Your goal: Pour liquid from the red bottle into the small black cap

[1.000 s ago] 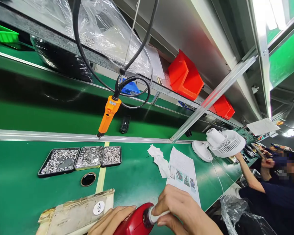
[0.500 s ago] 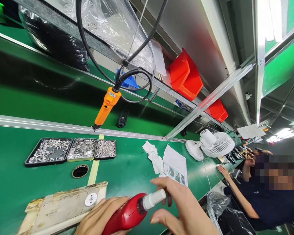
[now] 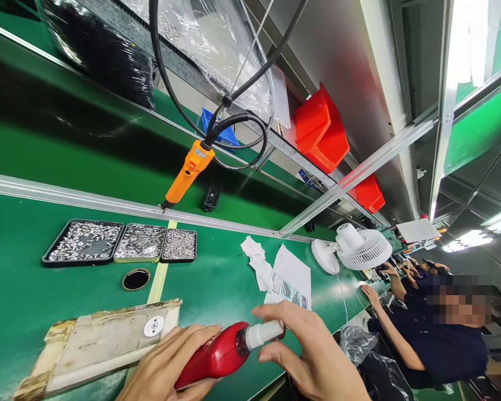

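Note:
My left hand (image 3: 167, 365) grips a red tool body (image 3: 215, 356) low in the view, above the front edge of the green bench. A white tip (image 3: 263, 332) sticks out of the tool's right end. My right hand (image 3: 313, 356) curls around that white tip, thumb below and fingers above, touching it. Just left of my left hand lies a worn taped board (image 3: 96, 345) with a small white disc (image 3: 154, 326) on it.
Three trays of small metal parts (image 3: 123, 243) sit beyond a black ring (image 3: 136, 279). An orange electric screwdriver (image 3: 186, 171) hangs on a cable. A white cloth (image 3: 256, 260), an instruction sheet (image 3: 292, 277) and a white fan (image 3: 354, 249) lie to the right. Co-workers (image 3: 434, 334) sit further right. Red bins (image 3: 321, 131) are overhead.
My right hand had let go of the white tip and now closes around it again. The camera view has shifted, moving the bench items up and left.

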Tool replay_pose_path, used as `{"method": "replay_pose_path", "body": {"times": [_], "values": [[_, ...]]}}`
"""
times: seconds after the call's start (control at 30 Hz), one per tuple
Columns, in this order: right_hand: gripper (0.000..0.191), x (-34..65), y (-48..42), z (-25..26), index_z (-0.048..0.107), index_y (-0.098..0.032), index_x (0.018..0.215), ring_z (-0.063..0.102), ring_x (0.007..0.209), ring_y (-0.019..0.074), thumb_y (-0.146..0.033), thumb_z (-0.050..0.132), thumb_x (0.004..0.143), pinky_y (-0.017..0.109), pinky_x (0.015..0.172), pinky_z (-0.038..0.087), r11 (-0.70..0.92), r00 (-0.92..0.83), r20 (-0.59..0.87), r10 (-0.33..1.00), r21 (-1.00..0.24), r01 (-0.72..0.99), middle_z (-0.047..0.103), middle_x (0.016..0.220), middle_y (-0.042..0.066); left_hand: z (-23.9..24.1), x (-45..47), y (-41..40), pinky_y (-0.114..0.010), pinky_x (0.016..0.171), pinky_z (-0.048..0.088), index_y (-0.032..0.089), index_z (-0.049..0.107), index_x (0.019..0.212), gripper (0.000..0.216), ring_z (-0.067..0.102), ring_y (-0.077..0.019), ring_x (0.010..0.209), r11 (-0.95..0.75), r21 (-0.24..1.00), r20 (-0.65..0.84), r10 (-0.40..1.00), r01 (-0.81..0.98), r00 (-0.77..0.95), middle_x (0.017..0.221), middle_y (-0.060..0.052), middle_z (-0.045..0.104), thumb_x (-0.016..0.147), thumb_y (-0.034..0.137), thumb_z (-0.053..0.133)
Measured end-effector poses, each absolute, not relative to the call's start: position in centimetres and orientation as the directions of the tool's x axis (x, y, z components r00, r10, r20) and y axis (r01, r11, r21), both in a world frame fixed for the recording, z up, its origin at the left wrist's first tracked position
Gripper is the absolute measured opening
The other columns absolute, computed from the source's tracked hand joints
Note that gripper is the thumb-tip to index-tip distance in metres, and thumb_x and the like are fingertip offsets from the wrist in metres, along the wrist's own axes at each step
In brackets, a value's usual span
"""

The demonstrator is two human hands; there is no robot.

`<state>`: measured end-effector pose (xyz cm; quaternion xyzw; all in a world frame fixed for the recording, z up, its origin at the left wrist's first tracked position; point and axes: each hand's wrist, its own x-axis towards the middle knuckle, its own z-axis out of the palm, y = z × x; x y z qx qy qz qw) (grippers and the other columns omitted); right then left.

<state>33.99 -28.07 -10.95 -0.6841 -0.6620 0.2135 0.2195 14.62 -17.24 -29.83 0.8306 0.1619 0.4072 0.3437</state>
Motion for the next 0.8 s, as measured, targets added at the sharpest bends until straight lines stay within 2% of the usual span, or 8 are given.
{"method": "replay_pose_path", "body": {"times": [0.07,0.1,0.23,0.33,0.43,0.53,0.63,0.8], "values": [[0.058,34.0,-28.0,-11.8,0.062,-0.035,0.135,0.056,0.079,0.0124,-0.054,0.087,0.086,0.025,0.076,0.044,-0.158,0.194,-0.01,0.981,-0.621,0.768,0.066,0.097,-0.003,-29.7,14.6,-17.3,-0.014,0.091,0.052,0.032,0.053,0.136,0.036,0.071,-0.0114,0.097,-0.689,0.725,0.526,0.558,0.005,0.642,0.116,0.005,0.071,0.104,0.041,0.066],[0.062,33.9,-27.9,-12.3,0.066,-0.033,0.13,0.052,0.073,0.0119,-0.058,0.091,0.08,0.024,0.07,0.041,-0.207,0.246,-0.03,0.969,-0.643,0.737,0.064,0.09,-0.004,-29.7,14.6,-17.3,-0.014,0.091,0.052,0.032,0.052,0.137,0.037,0.071,-0.0114,0.097,-0.682,0.731,0.52,0.562,0.005,0.644,0.116,0.005,0.071,0.104,0.041,0.066],[0.042,33.1,-27.4,-14.5,0.076,-0.02,0.094,0.043,0.067,0.0103,-0.057,0.091,0.078,0.022,0.059,0.032,-0.247,0.324,-0.069,0.944,-0.797,0.551,0.061,0.076,-0.001,-30.4,14.7,-17.6,-0.016,0.091,0.053,0.031,0.051,0.139,0.038,0.07,-0.0126,0.099,-0.666,0.746,0.522,0.566,-0.018,0.638,0.116,0.004,0.07,0.104,0.036,0.065],[0.039,32.4,-27.3,-15.9,0.071,-0.016,0.088,0.035,0.06,0.0078,-0.048,0.092,0.077,0.021,0.054,0.028,-0.207,0.359,-0.041,0.932,-0.875,0.438,0.058,0.071,-0.001,-30.8,15.0,-17.7,-0.018,0.09,0.054,0.031,0.052,0.139,0.038,0.07,-0.0142,0.101,-0.654,0.756,0.528,0.583,-0.029,0.618,0.116,0.003,0.07,0.103,0.035,0.065],[0.032,32.2,-27.7,-16.7,0.068,-0.016,0.09,0.03,0.057,0.0076,-0.044,0.082,0.087,0.024,0.053,0.022,-0.205,0.368,-0.004,0.93,-0.836,0.509,0.05,0.067,-0.003,-30.6,15.1,-17.7,-0.02,0.091,0.054,0.031,0.052,0.139,0.038,0.07,-0.0148,0.103,-0.668,0.744,0.54,0.585,-0.019,0.605,0.117,0.002,0.07,0.104,0.034,0.063],[0.026,32.5,-28.3,-17.0,0.067,-0.017,0.096,0.038,0.064,0.0104,-0.043,0.069,0.098,0.026,0.061,0.029,-0.181,0.322,0.041,0.946,-0.758,0.627,0.049,0.073,-0.001,-29.9,15.0,-17.7,-0.018,0.093,0.055,0.028,0.053,0.139,0.033,0.071,-0.0139,0.101,-0.741,0.672,0.601,0.551,0.008,0.578,0.115,0.003,0.072,0.107,0.04,0.057],[0.023,33.3,-28.5,-17.1,0.066,-0.018,0.102,0.044,0.071,0.0122,-0.041,0.065,0.101,0.027,0.066,0.034,-0.124,0.237,0.05,0.97,-0.738,0.663,0.055,0.085,0.002,-29.2,15.0,-17.8,-0.018,0.095,0.054,0.027,0.053,0.138,0.034,0.072,-0.0137,0.101,-0.773,0.634,0.64,0.533,0.012,0.554,0.116,0.003,0.073,0.109,0.045,0.053],[0.016,34.4,-27.6,-17.1,0.065,-0.019,0.104,0.045,0.068,0.0106,-0.035,0.065,0.101,0.026,0.064,0.036,0.045,0.089,0.14,0.986,-0.741,0.67,0.055,0.083,0.0,-28.8,14.9,-17.6,-0.017,0.088,0.055,0.033,0.051,0.136,0.037,0.07,-0.0131,0.099,-0.65,0.759,0.525,0.573,-0.042,0.629,0.113,0.006,0.071,0.102,0.032,0.065]]}}
